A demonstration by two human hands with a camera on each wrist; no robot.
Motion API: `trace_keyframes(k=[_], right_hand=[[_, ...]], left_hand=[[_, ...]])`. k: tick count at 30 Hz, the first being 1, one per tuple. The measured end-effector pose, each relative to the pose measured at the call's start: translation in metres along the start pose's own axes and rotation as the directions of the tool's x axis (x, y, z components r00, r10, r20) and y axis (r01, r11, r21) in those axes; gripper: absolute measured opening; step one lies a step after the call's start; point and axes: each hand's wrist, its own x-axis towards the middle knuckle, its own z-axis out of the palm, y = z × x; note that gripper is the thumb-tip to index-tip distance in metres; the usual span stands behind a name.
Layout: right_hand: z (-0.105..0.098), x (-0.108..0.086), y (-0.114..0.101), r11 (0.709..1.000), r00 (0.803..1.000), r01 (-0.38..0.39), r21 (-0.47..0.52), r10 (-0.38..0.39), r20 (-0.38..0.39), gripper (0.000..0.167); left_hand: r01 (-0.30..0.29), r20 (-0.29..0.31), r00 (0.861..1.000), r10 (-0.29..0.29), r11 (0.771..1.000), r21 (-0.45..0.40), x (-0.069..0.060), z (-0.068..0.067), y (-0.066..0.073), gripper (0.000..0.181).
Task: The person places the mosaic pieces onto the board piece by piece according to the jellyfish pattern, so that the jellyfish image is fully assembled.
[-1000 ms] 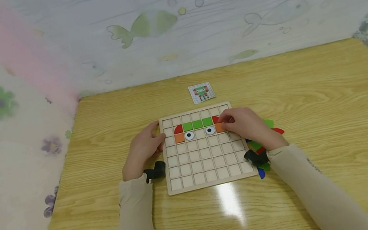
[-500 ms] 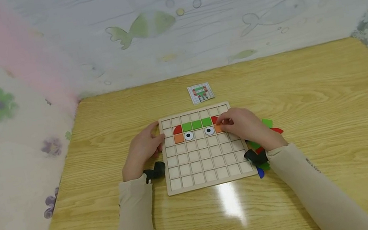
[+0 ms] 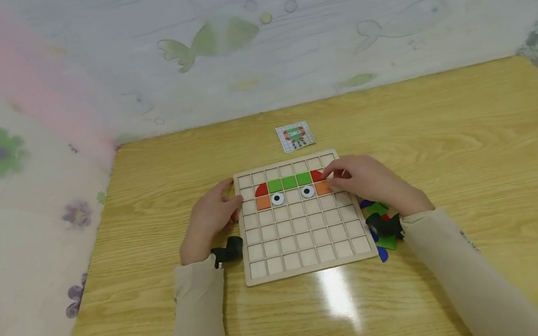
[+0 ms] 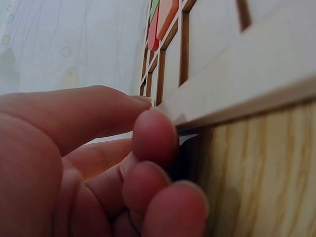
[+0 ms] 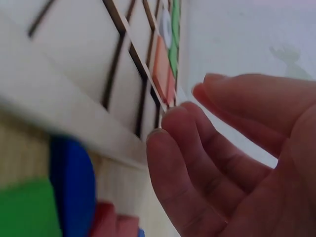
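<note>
A wooden grid board [image 3: 314, 271] lies on the table. Set in its cells are three green squares [image 3: 289, 182], two red quarter-round pieces [image 3: 261, 189], two orange squares [image 3: 323, 187] and two eye discs [image 3: 277, 198]. My left hand [image 3: 210, 217] grips the board's left edge, its thumb near the rim and its fingers curled beside it in the left wrist view. At the board's upper right, my right hand [image 3: 368, 180] hovers beside the right orange and red pieces. In the right wrist view its fingers [image 5: 170, 163] are loosely bent, with nothing between them and the thumb.
Loose green, blue and red pieces [image 3: 386, 242] lie in a heap against the board's right edge, partly under my right wrist. A small picture card [image 3: 295, 136] with a coloured figure on a grid lies behind the board. The table meets a patterned wall [image 3: 310, 64].
My right hand has drawn slightly to the right, off the right orange square and red piece, which show more fully. My right forearm now hides more of the loose heap. The left hand stays put.
</note>
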Motion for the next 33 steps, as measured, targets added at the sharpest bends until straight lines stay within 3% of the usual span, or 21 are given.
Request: trace_keyframes(k=[9,19,33], right_hand=[[-0.021,-0.015,0.02,0.998,0.998,-0.067,0.02,0.066,0.022,0.028],[-0.029,-0.026,0.039,0.997,0.997,-0.072,-0.022,0.072,-0.004,0.025],[-0.032,-0.03,0.048,0.996,0.994,-0.047,-0.071,0.054,0.099,0.026]], left_hand=[[0.001,-0.008,1.0,-0.001,1.0,0.009,0.001,0.003,0.0,0.056],[-0.001,-0.016,1.0,0.002,1.0,0.025,0.0,0.002,-0.001,0.057],[-0.003,-0.014,1.0,0.003,0.999,0.042,0.001,0.002,-0.001,0.056]])
